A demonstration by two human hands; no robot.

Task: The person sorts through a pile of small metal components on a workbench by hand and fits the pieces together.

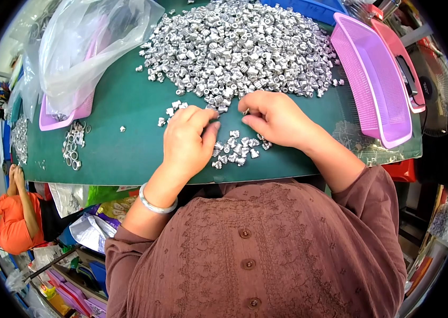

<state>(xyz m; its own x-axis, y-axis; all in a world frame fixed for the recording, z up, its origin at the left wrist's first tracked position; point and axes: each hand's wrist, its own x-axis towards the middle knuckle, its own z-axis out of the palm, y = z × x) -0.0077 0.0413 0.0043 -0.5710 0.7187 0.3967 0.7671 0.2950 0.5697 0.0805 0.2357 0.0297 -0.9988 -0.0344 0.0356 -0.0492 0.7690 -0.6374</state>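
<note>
A large heap of small silver metal pieces point(234, 47) covers the far middle of the green table point(128, 148). My right hand point(277, 117) is at the near edge of the heap, its thumb and forefinger pinched on one small metal piece point(246, 112). Just left of it, my left hand point(187, 139) has its fingers curled and its thumb close to the forefinger; anything between them is hidden. A small group of loose metal pieces point(237, 148) lies between my wrists, nearer to me. A few more pieces point(173, 108) lie just beyond my left knuckles.
A purple mesh basket point(375, 79) stands at the right. At the left, a clear plastic bag point(91, 53) drapes over a pink basket point(54, 123), with silver rings point(71, 151) nearby. A blue tray point(314, 9) is at the back. A person in orange point(17, 222) sits far left.
</note>
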